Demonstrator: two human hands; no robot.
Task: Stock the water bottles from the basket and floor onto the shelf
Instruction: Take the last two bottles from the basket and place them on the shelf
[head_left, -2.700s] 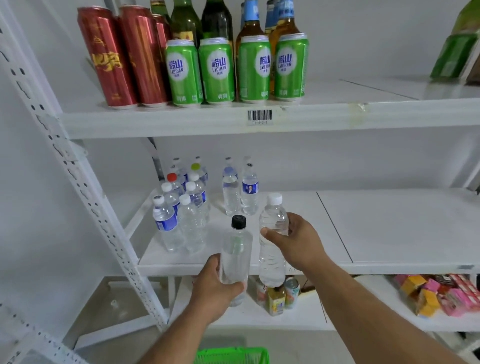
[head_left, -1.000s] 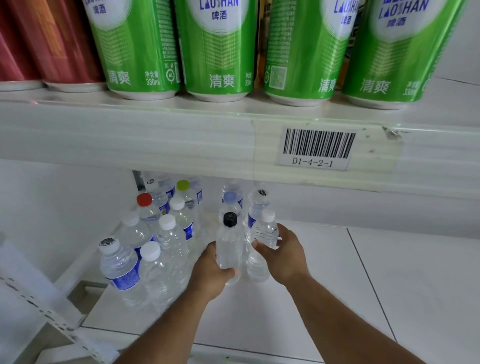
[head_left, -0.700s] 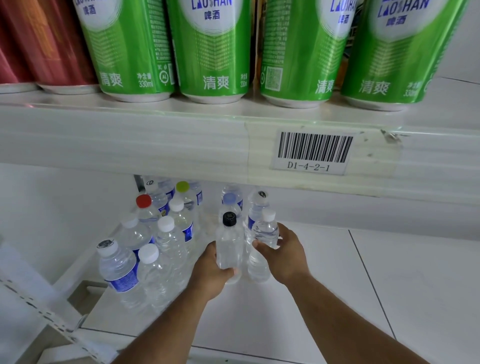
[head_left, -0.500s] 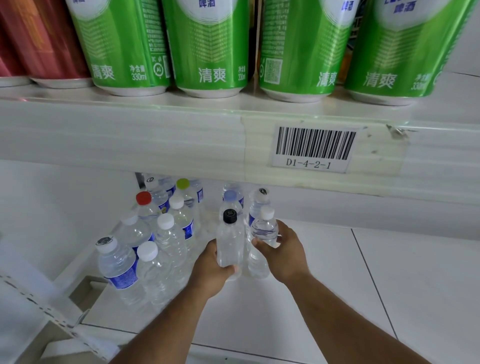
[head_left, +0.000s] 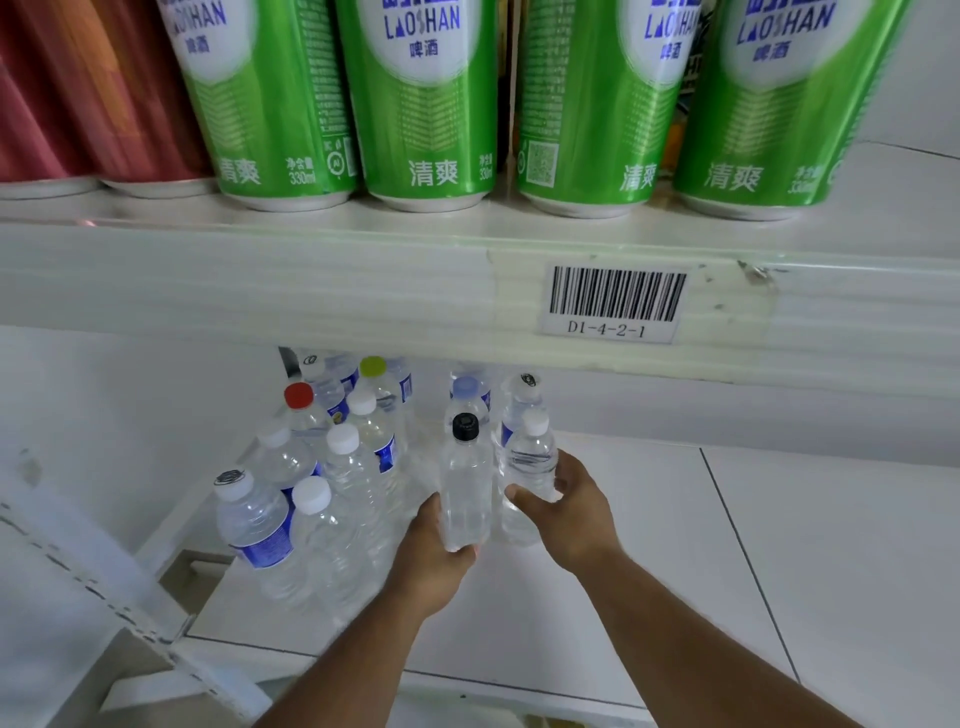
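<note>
My left hand (head_left: 431, 558) grips a clear water bottle with a black cap (head_left: 466, 483), upright on the white middle shelf (head_left: 675, 571). Beside it, my right hand (head_left: 574, 512) grips a clear bottle with a white cap (head_left: 527, 467), also upright. Both stand just in front of two bottles at the back (head_left: 470, 395). To the left stands a cluster of several water bottles (head_left: 332, 467) with white, red and yellow-green caps. The basket and floor are out of view.
The upper shelf's front edge (head_left: 311, 291) with a barcode label (head_left: 615, 301) hangs close above the bottles. Green cans (head_left: 426, 98) and red cans (head_left: 78, 88) stand on it. A perforated white upright (head_left: 78, 577) runs at the lower left.
Since 2.7 s ago both bottles moved from the shelf's front edge deep onto the shelf. Over the last second the hands and bottles barely shifted; the view tilted slightly.
</note>
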